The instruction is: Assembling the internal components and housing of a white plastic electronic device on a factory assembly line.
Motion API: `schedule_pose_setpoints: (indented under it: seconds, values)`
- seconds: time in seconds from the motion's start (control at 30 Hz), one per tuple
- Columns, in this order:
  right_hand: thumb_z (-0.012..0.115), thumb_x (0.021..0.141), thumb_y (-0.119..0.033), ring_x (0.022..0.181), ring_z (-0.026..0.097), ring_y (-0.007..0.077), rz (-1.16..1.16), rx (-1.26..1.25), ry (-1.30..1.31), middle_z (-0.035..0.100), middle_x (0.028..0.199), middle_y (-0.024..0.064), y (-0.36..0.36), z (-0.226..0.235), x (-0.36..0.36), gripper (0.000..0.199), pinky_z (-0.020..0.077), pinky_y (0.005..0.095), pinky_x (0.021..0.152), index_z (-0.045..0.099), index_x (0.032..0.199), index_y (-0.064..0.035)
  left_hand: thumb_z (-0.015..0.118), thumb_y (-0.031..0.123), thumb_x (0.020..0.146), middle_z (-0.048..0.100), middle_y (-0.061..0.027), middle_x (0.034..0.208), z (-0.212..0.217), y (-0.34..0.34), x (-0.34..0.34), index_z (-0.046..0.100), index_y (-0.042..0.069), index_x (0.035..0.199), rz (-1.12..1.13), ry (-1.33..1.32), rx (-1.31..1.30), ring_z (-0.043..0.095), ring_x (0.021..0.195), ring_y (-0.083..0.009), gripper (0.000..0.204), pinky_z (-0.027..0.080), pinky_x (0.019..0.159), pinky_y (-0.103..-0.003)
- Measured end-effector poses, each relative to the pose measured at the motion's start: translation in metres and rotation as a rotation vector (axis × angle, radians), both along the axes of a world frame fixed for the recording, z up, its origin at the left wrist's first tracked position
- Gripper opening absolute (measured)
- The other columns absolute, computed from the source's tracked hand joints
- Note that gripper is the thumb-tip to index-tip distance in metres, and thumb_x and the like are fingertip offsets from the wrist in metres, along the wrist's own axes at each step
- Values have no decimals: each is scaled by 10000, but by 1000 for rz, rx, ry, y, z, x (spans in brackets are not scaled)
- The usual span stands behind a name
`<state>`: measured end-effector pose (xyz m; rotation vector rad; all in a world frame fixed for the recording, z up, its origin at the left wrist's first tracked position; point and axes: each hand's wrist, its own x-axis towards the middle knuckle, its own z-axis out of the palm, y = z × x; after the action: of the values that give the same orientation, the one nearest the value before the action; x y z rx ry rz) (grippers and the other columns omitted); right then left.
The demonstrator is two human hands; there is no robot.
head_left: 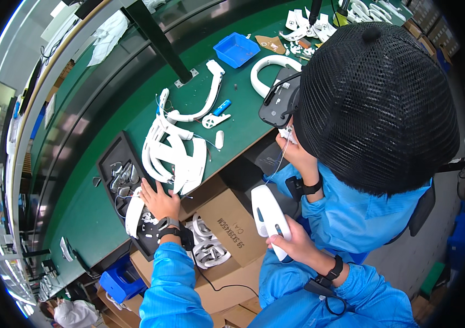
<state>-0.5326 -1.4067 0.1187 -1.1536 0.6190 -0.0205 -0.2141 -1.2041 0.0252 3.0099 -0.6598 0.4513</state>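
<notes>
While the right hand (296, 242) grasps the white casing (268, 209) beside the carton (229, 205), the left hand (162, 203) has spread fingers near the curved piece (133, 213) at the dark tray (118, 147), any grip unclear; holding gently and leaving the thin wire (282, 162) slack should protect the casing.

The tray (118, 148) lies on the bench (79, 210), left of the carton (246, 221).

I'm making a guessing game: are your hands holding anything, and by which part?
The right hand holds a long, white, smooth plastic piece by its lower end. Whether the left hand grips anything cannot be told.
</notes>
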Motion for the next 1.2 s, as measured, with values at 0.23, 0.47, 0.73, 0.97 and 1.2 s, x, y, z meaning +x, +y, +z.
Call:
schedule_pose_setpoints:
  seconds: [0.23,0.47,0.73,0.97,1.2]
  values:
    - [659,884,-125,804,649,138,-37,31,0,618,932,74,3,2,4,322,532,275,698,514,1141,6,636,182,710,343,-238,1481,1,-3,0,609,5,1224,-6,5,-4,340,1362,-398,544,216,1152,-516]
    - [648,890,-109,801,653,148,-68,40,-13,615,940,81,10,3,9,328,540,285,706,501,1155,15,637,181,704,348,-238,1479,0,1,0,612,12,1220,4,-4,0,344,1360,-396,543,216,1151,-515]
    - [629,899,-92,806,656,153,-104,45,-30,622,952,92,14,4,8,311,548,292,719,494,1157,17,642,180,701,343,-238,1481,3,-1,-1,609,20,1221,-2,4,-11,334,1366,-392,545,222,1148,-518]
    - [627,900,-89,819,654,151,-116,45,-23,617,958,87,14,8,8,309,546,291,722,493,1158,14,657,198,696,322,-248,1491,1,1,0,625,-12,1179,-3,6,-28,320,1372,-400,528,213,1151,-515]
    - [635,898,-103,820,649,145,-95,31,-29,610,955,77,16,8,12,323,539,288,720,495,1168,9,653,205,702,320,-249,1494,1,1,0,629,-11,1183,1,6,-25,317,1377,-395,528,207,1154,-508]
